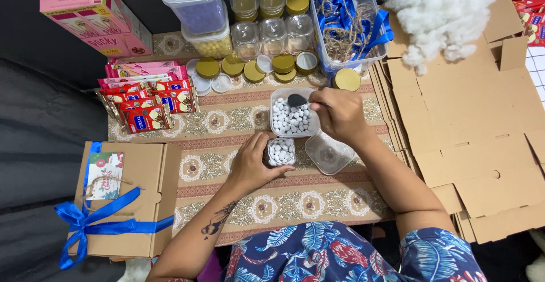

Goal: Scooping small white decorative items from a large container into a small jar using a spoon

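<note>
small glass jar point(280, 152) upright, full of white candies, black spoon point(297, 100) above tub

Open strip of patterned surface point(295, 200) near person, between tied brown box point(133, 200) at left and flat cardboard stack point(477, 146) at right. Far side crowded: glass jars point(272, 32), gold lids point(252, 69), plastic tubs point(198, 15), ribbon container point(349, 26). Snack packets point(150, 97) block far left. Clear lid point(329, 154) just beside candy tray point(290, 117).

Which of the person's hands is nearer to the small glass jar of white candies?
Left. The left hand is wrapped around the jar; the right hand is up over the candy tub, holding a spoon.
</note>
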